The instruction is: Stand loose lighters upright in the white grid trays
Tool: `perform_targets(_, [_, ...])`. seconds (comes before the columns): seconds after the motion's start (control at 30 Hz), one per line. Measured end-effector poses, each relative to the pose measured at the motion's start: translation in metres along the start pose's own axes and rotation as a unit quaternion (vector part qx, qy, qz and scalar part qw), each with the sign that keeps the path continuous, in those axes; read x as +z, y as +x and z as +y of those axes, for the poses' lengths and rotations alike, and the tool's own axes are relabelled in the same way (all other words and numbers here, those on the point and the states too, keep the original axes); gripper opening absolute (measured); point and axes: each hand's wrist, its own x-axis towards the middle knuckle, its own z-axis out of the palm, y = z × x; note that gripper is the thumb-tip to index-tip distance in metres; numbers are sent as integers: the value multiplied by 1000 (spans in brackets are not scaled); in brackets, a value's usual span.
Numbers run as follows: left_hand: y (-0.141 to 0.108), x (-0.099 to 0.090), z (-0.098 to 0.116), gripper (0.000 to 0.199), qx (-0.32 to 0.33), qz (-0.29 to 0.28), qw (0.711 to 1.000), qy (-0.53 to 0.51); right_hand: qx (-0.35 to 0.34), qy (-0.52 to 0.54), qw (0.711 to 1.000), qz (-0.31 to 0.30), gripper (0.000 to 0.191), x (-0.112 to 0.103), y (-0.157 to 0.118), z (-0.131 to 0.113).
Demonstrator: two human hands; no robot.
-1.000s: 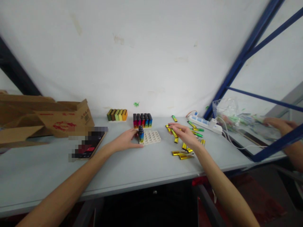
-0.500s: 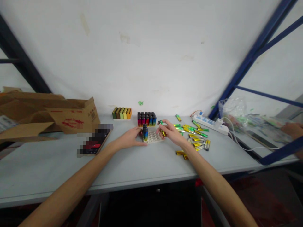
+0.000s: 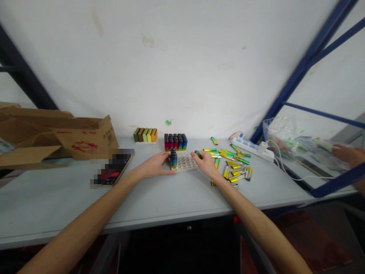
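A white tray [image 3: 186, 163] with rows of round holes lies in front of me, with a few dark-topped, blue and multicoloured lighters [image 3: 173, 161] upright at its left end. My left hand [image 3: 156, 165] is closed round that end, thumb along the front edge and fingers behind. Over the tray's right end, my right hand [image 3: 205, 163] pinches a green lighter [image 3: 198, 154]; most of it is hidden by the fingers. Just right of this hand, loose yellow-green lighters [image 3: 235, 163] with silvery ends lie scattered on the table.
Behind the tray stand a block of black-topped lighters [image 3: 176, 142] and a set of green-to-orange ones [image 3: 145, 135]. To the left are a cardboard box [image 3: 91, 139] and a phone [image 3: 114, 169]. A power strip [image 3: 252, 147], cable and another person's hand [image 3: 346, 153] are on the right.
My right hand has turned over, so the lighter in it now shows only its green end near the tray's right edge. My left hand keeps its place on the tray.
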Motion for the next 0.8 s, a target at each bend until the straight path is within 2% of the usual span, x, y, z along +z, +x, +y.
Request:
perform_targets(0.17, [0, -1, -1, 67, 1, -7, 1000, 4, -6, -4, 1000, 6, 40, 0, 0, 0])
perform_targets(0.37, [0, 0, -1, 69, 4, -7, 1000, 6, -21, -2, 1000, -10, 45, -2, -1, -1])
perform_targets(0.5, [1, -1, 1, 70, 5, -8, 1000, -2, -59, 31, 997, -32, 39, -5, -2, -2])
perform_targets(0.6, [1, 0, 1, 70, 11, -2, 1000, -12, -90, 73, 989, -92, 30, -7, -1, -6])
perform_targets(0.67, [1, 1, -1, 67, 13, 1, 1000, -11, -134, 75, 979, -133, 28, -7, 1, -11])
perform_targets(0.8, [1, 3, -5, 64, 23, 13, 1000, -16, -207, 46, 969, -129, 28, -4, 5, -24])
